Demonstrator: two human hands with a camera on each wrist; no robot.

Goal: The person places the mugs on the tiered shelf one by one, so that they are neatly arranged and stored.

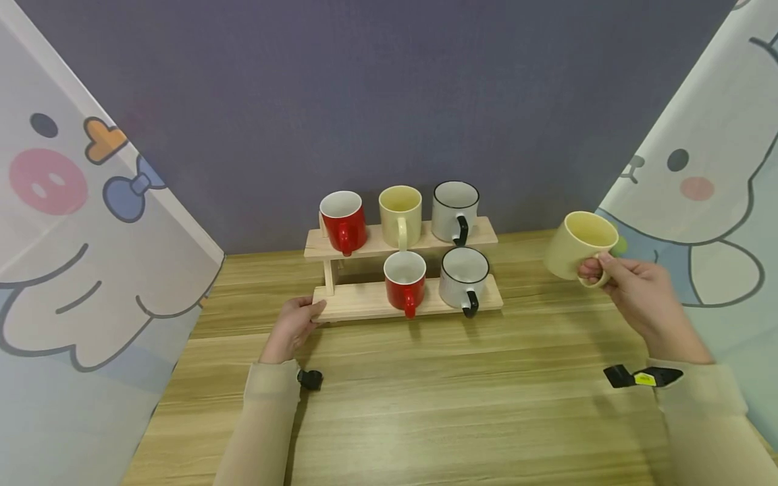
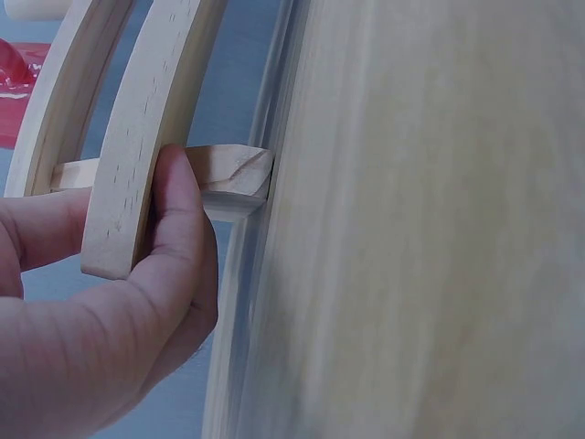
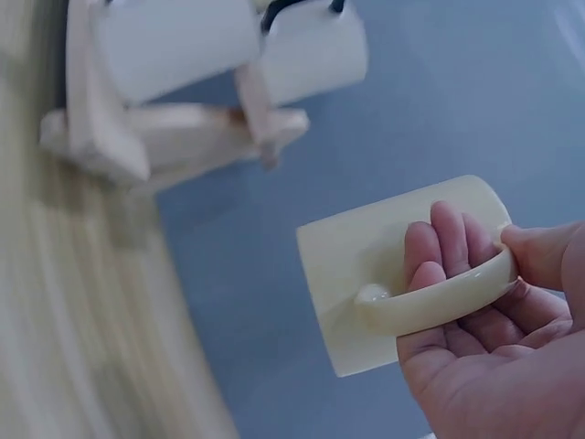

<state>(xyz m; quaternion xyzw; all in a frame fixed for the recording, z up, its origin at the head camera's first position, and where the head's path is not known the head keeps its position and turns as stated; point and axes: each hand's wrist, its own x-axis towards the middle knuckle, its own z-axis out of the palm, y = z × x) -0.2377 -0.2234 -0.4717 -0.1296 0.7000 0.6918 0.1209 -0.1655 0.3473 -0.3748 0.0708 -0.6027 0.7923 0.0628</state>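
Note:
My left hand (image 1: 294, 325) pinches the left end of the lower shelf board of a two-tier wooden rack (image 1: 352, 302); in the left wrist view thumb and fingers are on either side of the board (image 2: 137, 137). Off to the right, my right hand (image 1: 638, 290) grips a pale yellow mug (image 3: 356, 265) by its handle, fingers through the loop. That mug is tilted and apart from the rack. On the upper tier stand a red mug (image 1: 344, 223), another yellow mug (image 1: 400, 219) and a white mug with black rim (image 1: 454, 212). Below are a red mug (image 1: 404, 283) and a black-rimmed white mug (image 1: 463, 280).
The rack stands on a wood-grain table (image 1: 425, 405), close to a dark grey-blue back wall (image 1: 389, 88). Panels with cartoon animals flank the table, a left panel (image 1: 91, 236) and a right panel (image 1: 717, 148). The lower tier's left end, beside the red mug, shows bare wood.

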